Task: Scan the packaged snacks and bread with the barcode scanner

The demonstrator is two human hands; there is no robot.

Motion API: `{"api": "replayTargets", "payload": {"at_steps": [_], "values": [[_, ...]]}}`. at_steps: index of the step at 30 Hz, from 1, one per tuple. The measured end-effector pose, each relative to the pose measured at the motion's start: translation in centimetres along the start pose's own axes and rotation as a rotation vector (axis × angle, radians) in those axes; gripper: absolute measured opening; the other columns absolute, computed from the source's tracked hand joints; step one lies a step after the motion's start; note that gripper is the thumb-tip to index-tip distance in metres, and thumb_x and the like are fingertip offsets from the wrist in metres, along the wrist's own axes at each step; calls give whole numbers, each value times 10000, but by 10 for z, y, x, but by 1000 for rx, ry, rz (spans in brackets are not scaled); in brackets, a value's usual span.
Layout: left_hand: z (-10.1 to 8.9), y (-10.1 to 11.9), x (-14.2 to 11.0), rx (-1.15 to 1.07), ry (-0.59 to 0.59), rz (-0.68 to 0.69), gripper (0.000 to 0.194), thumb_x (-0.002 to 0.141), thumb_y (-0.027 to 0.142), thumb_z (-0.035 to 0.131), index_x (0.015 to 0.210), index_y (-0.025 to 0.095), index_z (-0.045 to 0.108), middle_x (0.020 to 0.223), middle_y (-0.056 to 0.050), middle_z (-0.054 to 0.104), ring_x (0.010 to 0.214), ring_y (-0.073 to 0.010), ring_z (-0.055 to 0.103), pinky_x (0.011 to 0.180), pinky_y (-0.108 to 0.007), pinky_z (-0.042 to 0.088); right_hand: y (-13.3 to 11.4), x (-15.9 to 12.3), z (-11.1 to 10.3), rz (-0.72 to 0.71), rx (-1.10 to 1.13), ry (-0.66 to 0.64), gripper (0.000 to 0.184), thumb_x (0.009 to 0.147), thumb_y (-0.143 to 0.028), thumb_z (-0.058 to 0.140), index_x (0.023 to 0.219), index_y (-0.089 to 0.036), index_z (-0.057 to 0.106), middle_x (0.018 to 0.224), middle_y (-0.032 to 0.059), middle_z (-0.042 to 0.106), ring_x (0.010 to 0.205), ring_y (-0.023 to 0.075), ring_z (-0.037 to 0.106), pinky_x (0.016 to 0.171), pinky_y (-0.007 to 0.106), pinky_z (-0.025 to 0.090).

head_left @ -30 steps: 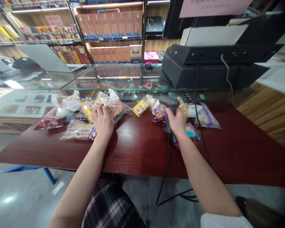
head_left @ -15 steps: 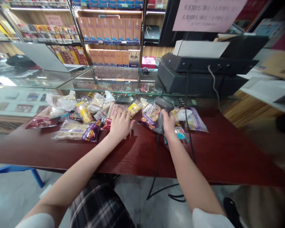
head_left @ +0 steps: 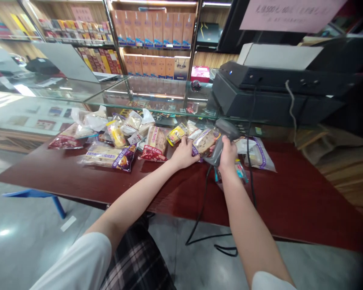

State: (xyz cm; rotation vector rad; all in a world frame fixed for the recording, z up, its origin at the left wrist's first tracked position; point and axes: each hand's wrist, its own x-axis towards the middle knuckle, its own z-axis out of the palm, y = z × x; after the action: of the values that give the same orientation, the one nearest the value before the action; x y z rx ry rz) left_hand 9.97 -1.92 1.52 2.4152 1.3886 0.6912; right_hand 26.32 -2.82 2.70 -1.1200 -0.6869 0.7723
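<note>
1. My left hand [head_left: 184,154] lies flat and open on the packets' near edge, fingers apart and pointing toward 2 o'clock. It holds nothing.
2. My right hand [head_left: 228,152] is clamped around the grip of a handheld barcode scanner [head_left: 218,151], with the scanner's head rising to 12 o'clock from my fist.
3. A sealed pastry packet with purple trim [head_left: 205,141] lies between my hands, at about 1 o'clock from my left fingertips and 10 o'clock from my right hand. Its long axis runs from 7 to 1 o'clock. My left hand is the nearer, its fingertips just beside the lower edge, though I can't tell whether they touch it.
4. A bread packet with a red label [head_left: 155,144] sits at 10 o'clock from my left hand, and more packets crowd beyond it.
5. At 3 o'clock from my right hand lies a clear packet with purple trim [head_left: 256,154]. A small teal-labelled sachet [head_left: 240,171] is just beside my right wrist.
6. Open room lies toward me on the dark red wooden counter [head_left: 284,201]. The scanner's black cable [head_left: 201,213] drops over its near edge at about 7 o'clock from my right hand.
</note>
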Motion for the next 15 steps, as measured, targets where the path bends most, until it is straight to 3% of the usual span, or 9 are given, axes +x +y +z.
{"api": "replayTargets", "payload": {"at_steps": [4,6,9,12,15], "values": [[-27,1,1,-74,-97,-113,450,842,439,541,1136,105,609,1183,-202,586,1092,-336,620,974,-437,469,-3,-3,0,-15,13,-43,349,744,-503,654,882,-193,570,774,26,712,490,151,635,433,280,529],[-50,0,3,-149,-194,-137,398,869,485,481,948,141,666,988,-160,666,982,-320,650,912,-421,493,-5,-6,0,26,37,-89,360,738,-507,655,883,-184,592,783,28,716,468,135,618,427,270,525],[-89,-11,1,-195,-242,-209,453,879,521,415,780,152,659,831,-122,676,900,-304,653,866,-403,498,-9,-11,1,139,74,-225,397,743,-547,629,875,-173,630,731,21,705,468,123,599,429,250,517],[-118,-33,-10,-291,-244,-251,361,873,442,440,793,162,653,864,-72,681,932,-264,642,923,-379,474,-13,-20,4,215,61,-402,423,753,-581,611,897,-186,658,658,16,678,501,140,601,456,257,518],[-128,-58,-27,-637,-221,-346,296,880,391,480,1008,181,645,899,-44,694,860,-210,656,880,-361,502,-18,-30,9,216,26,-548,390,756,-582,608,906,-228,678,714,32,696,522,152,583,466,282,505]]}}
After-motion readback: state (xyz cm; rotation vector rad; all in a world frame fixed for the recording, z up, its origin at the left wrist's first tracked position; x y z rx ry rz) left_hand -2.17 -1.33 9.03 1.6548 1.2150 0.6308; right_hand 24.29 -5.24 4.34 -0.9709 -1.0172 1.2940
